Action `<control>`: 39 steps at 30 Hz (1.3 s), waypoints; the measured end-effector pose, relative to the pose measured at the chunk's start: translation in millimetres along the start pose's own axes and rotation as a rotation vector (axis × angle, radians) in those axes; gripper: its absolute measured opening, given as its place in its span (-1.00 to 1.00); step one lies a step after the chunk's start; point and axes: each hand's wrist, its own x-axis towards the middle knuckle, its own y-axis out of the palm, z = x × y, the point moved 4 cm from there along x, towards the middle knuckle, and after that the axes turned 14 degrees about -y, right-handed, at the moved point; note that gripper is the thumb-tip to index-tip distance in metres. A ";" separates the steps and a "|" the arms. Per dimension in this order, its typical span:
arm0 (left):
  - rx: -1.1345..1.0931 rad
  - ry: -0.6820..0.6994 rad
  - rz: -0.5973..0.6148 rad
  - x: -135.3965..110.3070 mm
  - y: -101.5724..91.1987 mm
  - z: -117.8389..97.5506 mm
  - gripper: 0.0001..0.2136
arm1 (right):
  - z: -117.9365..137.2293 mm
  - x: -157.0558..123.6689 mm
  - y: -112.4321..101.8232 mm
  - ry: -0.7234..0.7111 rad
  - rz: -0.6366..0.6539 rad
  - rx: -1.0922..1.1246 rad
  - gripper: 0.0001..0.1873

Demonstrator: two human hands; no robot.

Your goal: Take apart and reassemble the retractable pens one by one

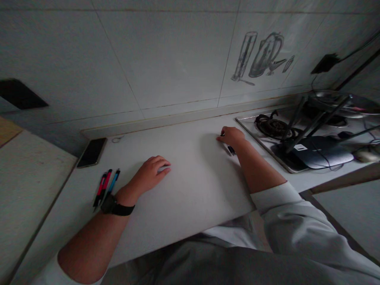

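Observation:
My left hand (151, 172) rests on the white countertop (184, 198), its thumb apart from the curled fingers and nothing held between them. Beside the left wrist, which wears a black watch, lie several pens: red-and-black ones (107, 180) and a blue-and-black one (114, 181). Farther right, near the stove's edge, my right hand (233, 136) is closed in a pinch low over the counter. A dark pen (231, 150) shows under that hand, and a small black part appears at the fingertips; the fingers hide most of it.
A phone (92, 152) lies at the counter's back left, with a small ring-shaped item (118, 139) beside it. On the right is a gas stove (274, 128) bearing a router (320, 152) with upright antennas and a pan (350, 105). A tiled wall (178, 59) bounds the back.

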 end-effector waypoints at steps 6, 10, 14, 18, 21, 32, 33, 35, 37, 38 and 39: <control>0.011 0.012 0.007 -0.8 -0.4 -2.1 -0.79 | 1.8 -0.3 -1.1 0.029 0.035 -0.005 -0.54; 0.007 -0.002 0.009 -1.2 -0.7 -2.3 -0.81 | 0.7 0.2 -0.7 0.021 0.026 -0.007 -0.55; 0.016 -0.005 0.015 -1.5 0.5 -1.9 -0.81 | -3.5 2.2 3.0 0.018 0.015 -0.015 -0.54; 0.014 -0.002 0.016 -1.5 2.1 -0.3 -0.81 | -4.5 2.0 3.5 0.019 -0.002 -0.015 -0.53; 0.009 -0.003 0.018 -1.4 1.7 -0.6 -0.81 | -2.6 0.3 1.4 0.023 0.000 -0.002 -0.55; 0.019 0.000 0.025 -1.2 0.8 -2.9 -0.81 | -6.7 2.9 1.2 0.026 -0.036 0.007 -0.63; 0.016 0.000 0.025 -1.0 1.3 -2.0 -0.81 | -4.9 2.2 -1.3 0.022 -0.067 0.013 -0.63; 0.009 0.000 0.021 -1.0 2.1 -0.8 -0.81 | 2.7 -0.5 -9.7 -0.015 -0.161 0.033 -0.64; 0.002 -0.004 0.013 -1.3 2.3 -1.1 -0.82 | 16.7 -5.5 -21.3 -0.109 -0.278 0.066 -0.66; 0.003 -0.006 0.018 -1.6 2.5 -1.9 -0.82 | 26.1 -8.9 -27.1 -0.183 -0.333 0.093 -0.68; 0.002 -0.013 0.018 -1.9 2.2 -3.0 -0.82 | 36.5 -13.3 -32.8 -0.261 -0.389 0.119 -0.70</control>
